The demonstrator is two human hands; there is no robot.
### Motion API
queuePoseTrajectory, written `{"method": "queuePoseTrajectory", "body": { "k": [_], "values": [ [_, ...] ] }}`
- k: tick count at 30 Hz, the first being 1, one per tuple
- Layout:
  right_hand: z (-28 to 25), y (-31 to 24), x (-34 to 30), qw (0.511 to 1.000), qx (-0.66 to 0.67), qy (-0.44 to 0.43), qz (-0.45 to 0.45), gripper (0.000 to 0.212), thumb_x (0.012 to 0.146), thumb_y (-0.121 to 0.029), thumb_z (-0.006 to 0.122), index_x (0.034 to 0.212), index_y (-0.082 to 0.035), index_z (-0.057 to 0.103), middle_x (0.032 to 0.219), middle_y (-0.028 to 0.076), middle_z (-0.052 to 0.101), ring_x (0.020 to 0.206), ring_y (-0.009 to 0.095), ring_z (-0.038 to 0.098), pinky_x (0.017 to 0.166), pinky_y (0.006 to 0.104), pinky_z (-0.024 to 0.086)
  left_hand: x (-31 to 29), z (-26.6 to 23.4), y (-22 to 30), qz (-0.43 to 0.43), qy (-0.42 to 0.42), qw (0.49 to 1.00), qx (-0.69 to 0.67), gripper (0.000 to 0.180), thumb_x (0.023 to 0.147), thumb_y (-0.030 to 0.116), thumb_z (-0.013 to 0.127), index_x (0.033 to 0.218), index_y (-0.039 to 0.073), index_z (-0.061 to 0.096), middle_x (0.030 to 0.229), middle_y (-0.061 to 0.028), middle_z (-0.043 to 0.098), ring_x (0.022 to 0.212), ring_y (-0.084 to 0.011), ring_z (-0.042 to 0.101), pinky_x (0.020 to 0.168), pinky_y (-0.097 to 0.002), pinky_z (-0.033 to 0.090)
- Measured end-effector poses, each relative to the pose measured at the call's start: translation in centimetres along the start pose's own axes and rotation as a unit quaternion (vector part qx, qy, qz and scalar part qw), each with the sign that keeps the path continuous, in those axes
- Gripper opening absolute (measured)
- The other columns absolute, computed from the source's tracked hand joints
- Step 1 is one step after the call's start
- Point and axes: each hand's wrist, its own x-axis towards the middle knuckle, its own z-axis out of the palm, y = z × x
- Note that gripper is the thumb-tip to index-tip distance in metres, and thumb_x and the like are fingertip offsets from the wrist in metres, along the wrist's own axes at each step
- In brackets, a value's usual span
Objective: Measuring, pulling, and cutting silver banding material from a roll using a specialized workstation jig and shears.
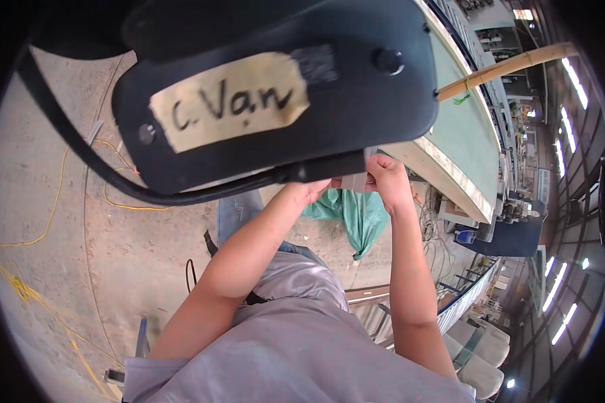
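Note:
My right hand [387,176] is closed, its thumb and fingers pinched together beside a thin, pale, flat piece [353,182]. What kind of piece it is cannot be made out. My left hand [318,191] reaches to the other side of the same piece, but a black device hides most of its fingers. Just below both hands hangs or lies a crumpled green plastic bag [359,225], narrowing to a point at its lower end. Whether either hand touches the bag is not visible.
The black device [356,101] with a cable [81,151] covers the upper middle. A pale green panel with a wooden frame [467,178] stands at right, a bamboo pole [511,67] above it. Yellow cords [21,289] lie on the concrete floor [40,168] at left.

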Motion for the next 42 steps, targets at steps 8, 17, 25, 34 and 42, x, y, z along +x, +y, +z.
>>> {"method": "queuePoseTrajectory", "body": {
  "k": [8, 17, 25, 34, 42],
  "values": [
    [0.0, 0.0, 0.2, 1.0, -0.019, -0.005, 0.017, 0.019, 0.092, -0.019, 0.06, 0.091, -0.001, 0.066, 0.078, 0.002, 0.064, 0.066, 0.009, 0.06, 0.061, 0.0248, 0.053, -0.1, -0.3, -0.3, -0.002, -0.016, 1.0, -0.002, 0.013, 0.086, 0.02, 0.069, 0.087, 0.01, 0.062, 0.084, -0.003, 0.067, 0.074, -0.0129, 0.064, 0.067, -0.0261, 0.051],
    [1.6, -0.9, 1.1, 0.98, -0.158, 0.101, -0.07, 0.026, 0.088, -0.02, 0.056, 0.088, 0.006, 0.061, 0.068, 0.019, 0.063, 0.06, 0.027, 0.064, 0.059, 0.0408, 0.051, 1.3, -0.1, 1.0, -0.053, -0.026, 0.997, -0.041, 0.015, 0.093, 0.024, 0.057, 0.094, 0.009, 0.06, 0.087, -0.0022, 0.065, 0.073, -0.0143, 0.063, 0.067, -0.0286, 0.051],
    [5.6, -0.9, 1.6, 0.927, -0.259, 0.225, -0.15, 0.03, 0.095, -0.025, 0.044, 0.08, 0.001, 0.048, 0.07, 0.029, 0.06, 0.067, 0.048, 0.059, 0.06, 0.0561, 0.046, 4.1, 1.6, 1.3, -0.023, 0.144, 0.981, 0.132, 0.036, 0.098, 0.042, 0.043, 0.099, 0.011, 0.061, 0.083, 0.001, 0.06, 0.069, -0.0106, 0.055, 0.06, -0.0268, 0.045],
    [5.6, -1.7, 0.5, 0.932, -0.266, 0.232, -0.08, 0.03, 0.096, -0.027, 0.044, 0.082, -0.001, 0.049, 0.069, 0.028, 0.061, 0.065, 0.047, 0.06, 0.058, 0.0546, 0.048, 3.6, 2.8, 0.7, 0.006, 0.154, 0.986, 0.067, 0.03, 0.102, 0.036, 0.038, 0.092, 0.012, 0.054, 0.078, 0.0029, 0.052, 0.071, -0.008, 0.049, 0.066, -0.0275, 0.044],
    [5.9, -1.6, 0.4, 0.929, -0.259, 0.245, -0.096, 0.03, 0.096, -0.025, 0.045, 0.081, 0.001, 0.05, 0.069, 0.029, 0.06, 0.067, 0.048, 0.06, 0.059, 0.0547, 0.047, 4.0, 2.4, 0.4, 0.01, 0.154, 0.988, 0.03, 0.032, 0.102, 0.039, 0.037, 0.091, 0.013, 0.053, 0.075, 0.0026, 0.054, 0.067, -0.0095, 0.053, 0.058, -0.0276, 0.043]
  ]
}}
